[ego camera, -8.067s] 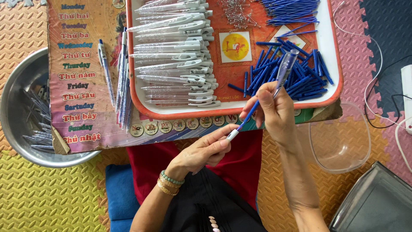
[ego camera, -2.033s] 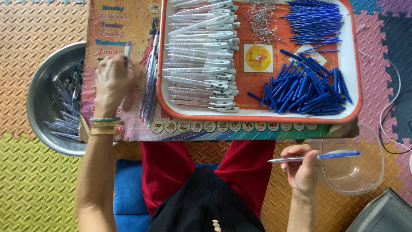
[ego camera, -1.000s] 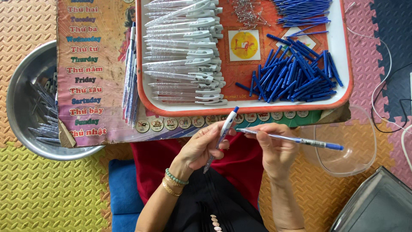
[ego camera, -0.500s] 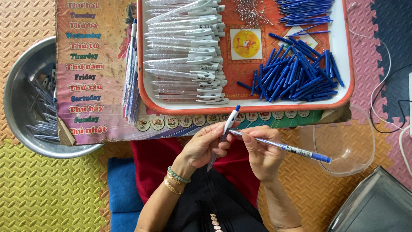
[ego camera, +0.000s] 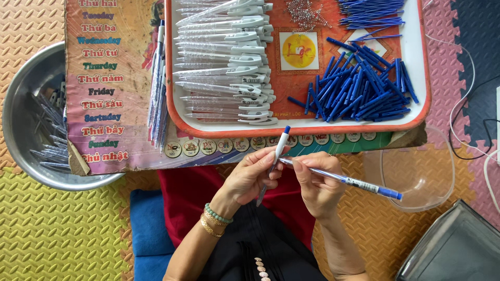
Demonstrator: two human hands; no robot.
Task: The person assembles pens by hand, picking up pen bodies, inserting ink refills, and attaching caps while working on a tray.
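Item: clear pen barrel with white clip (ego camera: 274, 162), pinched upright in the left hand (ego camera: 250, 177), its blue button end up, over the lap just below the tray's near rim. Judged light, stiff, smooth plastic; best held mid-barrel.

Item: blue-tipped refill pen (ego camera: 344, 179), pinched at its near end by the right hand (ego camera: 315, 182), lying slantwise toward the clear plastic bowl (ego camera: 416, 171); the two pens meet at the fingertips.

Surroundings: orange-rimmed tray (ego camera: 297, 127) with clear barrels (ego camera: 229, 62), blue tubes (ego camera: 359, 91), springs (ego camera: 304, 13); steel basin (ego camera: 31, 130) at left. Nothing obstructs either grip.
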